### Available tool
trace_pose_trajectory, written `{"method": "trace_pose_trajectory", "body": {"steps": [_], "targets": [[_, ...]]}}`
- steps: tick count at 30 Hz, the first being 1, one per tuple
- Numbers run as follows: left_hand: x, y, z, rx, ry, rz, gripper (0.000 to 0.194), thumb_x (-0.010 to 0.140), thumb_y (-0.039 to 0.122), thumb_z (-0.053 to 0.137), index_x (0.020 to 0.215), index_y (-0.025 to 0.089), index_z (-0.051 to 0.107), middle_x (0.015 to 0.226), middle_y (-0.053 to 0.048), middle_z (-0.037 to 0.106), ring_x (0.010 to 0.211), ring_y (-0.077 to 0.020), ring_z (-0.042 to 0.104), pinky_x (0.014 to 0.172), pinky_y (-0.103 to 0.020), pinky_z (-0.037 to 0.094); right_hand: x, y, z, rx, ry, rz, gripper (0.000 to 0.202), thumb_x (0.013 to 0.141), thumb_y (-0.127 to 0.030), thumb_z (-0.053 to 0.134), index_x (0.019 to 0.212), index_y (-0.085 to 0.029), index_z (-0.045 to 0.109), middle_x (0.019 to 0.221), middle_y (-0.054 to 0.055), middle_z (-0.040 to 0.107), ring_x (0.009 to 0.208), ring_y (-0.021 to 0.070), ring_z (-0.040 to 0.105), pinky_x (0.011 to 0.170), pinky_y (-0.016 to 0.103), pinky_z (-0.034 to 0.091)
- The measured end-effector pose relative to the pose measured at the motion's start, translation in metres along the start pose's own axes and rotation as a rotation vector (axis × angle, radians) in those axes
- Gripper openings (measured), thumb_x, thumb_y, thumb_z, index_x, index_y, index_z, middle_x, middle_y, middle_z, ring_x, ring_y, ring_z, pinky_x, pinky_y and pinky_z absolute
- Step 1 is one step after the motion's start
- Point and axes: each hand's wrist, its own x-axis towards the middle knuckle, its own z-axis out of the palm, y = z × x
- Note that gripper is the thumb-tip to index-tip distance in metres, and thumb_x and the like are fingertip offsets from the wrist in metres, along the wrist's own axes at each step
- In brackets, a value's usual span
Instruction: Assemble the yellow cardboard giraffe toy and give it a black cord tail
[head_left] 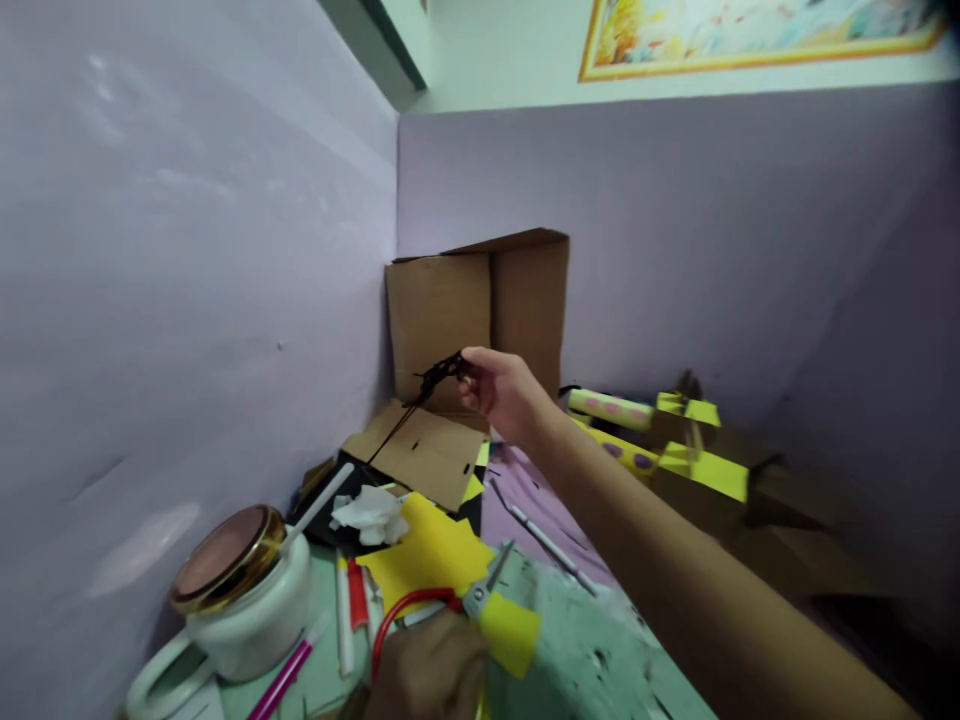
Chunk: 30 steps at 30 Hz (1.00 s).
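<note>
My right hand [495, 395] is raised in front of the cardboard box, with thumb and fingers pinched on a tangled bunch of black string [442, 372]. A thin strand trails from it down towards the cardboard flap [424, 455]. Low in the view, my left hand [431, 668] is curled and a little blurred; what lies inside its fingers is hidden. It overlaps the red-handled scissors [475, 598], whose blades are parted. Yellow paper [431, 545] lies beyond the scissors, and a smaller yellow piece [510, 632] is beside them.
A white lidded mug [259, 610] stands at left, near a purple pen [281, 680]. Crumpled tissue [371, 515] and a red tube [356, 595] lie close by. An open cardboard box [442, 320] fills the corner. Cardboard pieces with yellow tops [705, 470] stand at right.
</note>
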Motion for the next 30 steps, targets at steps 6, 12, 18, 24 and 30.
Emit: {"method": "trace_pose_trajectory", "body": {"steps": [6, 12, 18, 24, 30], "targets": [[0.038, 0.023, 0.010, -0.546, -0.113, -0.850, 0.013, 0.076, 0.029, 0.059, 0.076, 0.016, 0.063, 0.072, -0.006, 0.067, 0.053, -0.0139, 0.057, 0.050, -0.024, 0.042, -0.146, 0.012, -0.080, 0.328, -0.069, 0.067, 0.023, 0.066, -0.036, 0.069, 0.067, -0.016, 0.055, 0.058, -0.002, 0.056, 0.041, 0.0062, 0.047, 0.037, 0.017, 0.037], [0.074, 0.036, 0.023, -1.259, -0.021, -1.259, 0.041, 0.062, 0.004, 0.047, 0.102, 0.012, 0.049, 0.080, -0.010, 0.068, 0.035, -0.0057, 0.043, 0.033, -0.017, 0.028, -0.240, 0.061, -0.116, 0.407, 0.043, 0.239, 0.032, 0.067, -0.042, 0.073, 0.065, -0.018, 0.051, 0.050, -0.004, 0.051, 0.041, 0.0073, 0.045, 0.037, 0.017, 0.036], [0.074, 0.020, 0.007, -1.315, 0.157, -1.146, 0.027, 0.069, 0.004, 0.042, 0.092, 0.011, 0.055, 0.068, -0.004, 0.060, 0.038, -0.0060, 0.042, 0.035, -0.016, 0.031, -0.230, 0.085, -0.120, 0.298, 0.255, 0.224, 0.037, 0.066, -0.046, 0.072, 0.061, -0.018, 0.048, 0.046, -0.006, 0.047, 0.040, 0.0055, 0.041, 0.040, 0.016, 0.034], [0.077, -0.007, -0.014, -1.043, 0.341, -1.107, 0.015, 0.078, 0.006, 0.040, 0.073, 0.013, 0.053, 0.044, 0.007, 0.032, 0.032, -0.0059, 0.030, 0.032, -0.015, 0.024, -0.230, 0.100, -0.128, 0.482, 0.302, 0.286, 0.043, 0.056, -0.042, 0.080, 0.067, -0.019, 0.045, 0.042, -0.011, 0.038, 0.036, 0.0037, 0.032, 0.036, 0.015, 0.024], [0.086, -0.029, -0.029, -0.547, 0.587, -0.917, 0.018, 0.080, 0.007, 0.033, 0.070, 0.020, 0.041, 0.056, 0.004, 0.046, 0.056, -0.0111, 0.053, 0.061, -0.024, 0.050, -0.236, 0.099, -0.126, 0.533, 0.348, 0.276, 0.047, 0.053, -0.038, 0.081, 0.066, -0.021, 0.039, 0.041, -0.014, 0.029, 0.036, 0.0026, 0.023, 0.036, 0.014, 0.017]]}}
